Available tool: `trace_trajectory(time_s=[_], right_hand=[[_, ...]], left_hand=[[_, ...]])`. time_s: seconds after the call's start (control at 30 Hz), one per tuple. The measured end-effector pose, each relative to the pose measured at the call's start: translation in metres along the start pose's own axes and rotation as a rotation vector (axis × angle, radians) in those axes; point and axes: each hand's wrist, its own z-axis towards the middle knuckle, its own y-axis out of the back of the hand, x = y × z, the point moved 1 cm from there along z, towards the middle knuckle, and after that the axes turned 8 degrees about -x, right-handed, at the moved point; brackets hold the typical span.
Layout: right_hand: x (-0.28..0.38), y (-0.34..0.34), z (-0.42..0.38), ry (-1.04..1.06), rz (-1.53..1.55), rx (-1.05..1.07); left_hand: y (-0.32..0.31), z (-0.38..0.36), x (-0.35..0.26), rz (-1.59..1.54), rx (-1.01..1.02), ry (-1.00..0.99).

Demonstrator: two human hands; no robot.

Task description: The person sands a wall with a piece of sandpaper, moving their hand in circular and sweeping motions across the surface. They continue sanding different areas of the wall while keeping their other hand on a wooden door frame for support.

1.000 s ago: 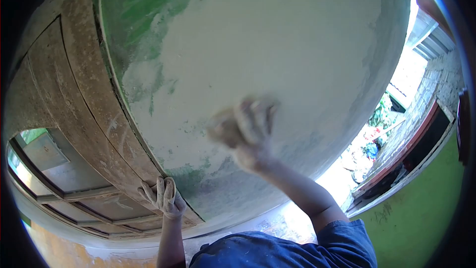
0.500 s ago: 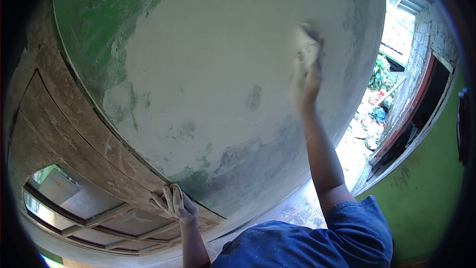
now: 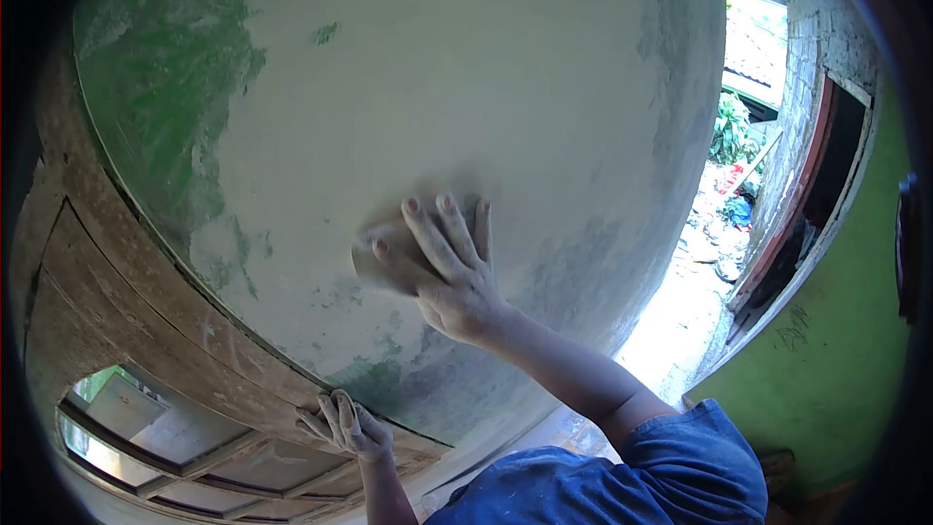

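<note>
My right hand (image 3: 452, 277) lies against the pale, patchy plastered wall (image 3: 437, 87), its dusty fingers spread. Under its palm and thumb it presses a greyish sheet of sandpaper (image 3: 374, 262), smeared by motion and partly covered. Lower down, my left hand (image 3: 348, 425) rests at the edge of the brown wooden frame (image 3: 243, 350), close to the wall's border. White dust coats its fingers, which are loosely stretched with nothing seen in them.
Green paint (image 3: 165, 87) shows on the wall's left side. Below the frame's planks are window panes (image 3: 185, 418). At right, a bright outdoor passage (image 3: 705, 262) holds rubble and plants (image 3: 734, 131), beside a dark doorway (image 3: 826, 175) and a green wall (image 3: 807, 408).
My right hand has swept down and left across the wall with the sandpaper, from the upper right to the middle. My left hand stays at the frame; the view has shifted slightly.
</note>
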Motion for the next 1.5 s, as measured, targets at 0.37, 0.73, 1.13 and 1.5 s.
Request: trace_trajectory(time_s=[0.37,0.73,1.13,1.5], right_hand=[[-0.161,0.058,-0.023,-0.908,0.18,-0.399],[-0.151,0.041,0.011,-0.725,0.017,-0.404],[-0.042,0.022,0.011,0.04,0.068,-0.062],[-0.223,0.075,-0.057,-0.947,-0.034,-0.594]], left_hand=[[0.0,-0.002,0.004,-0.021,-0.001,-0.007],[0.0,-0.001,0.003,-0.033,-0.003,0.002],[0.003,-0.01,0.009,-0.025,0.024,-0.024],[0.006,0.0,0.004,-0.005,0.041,-0.053]])
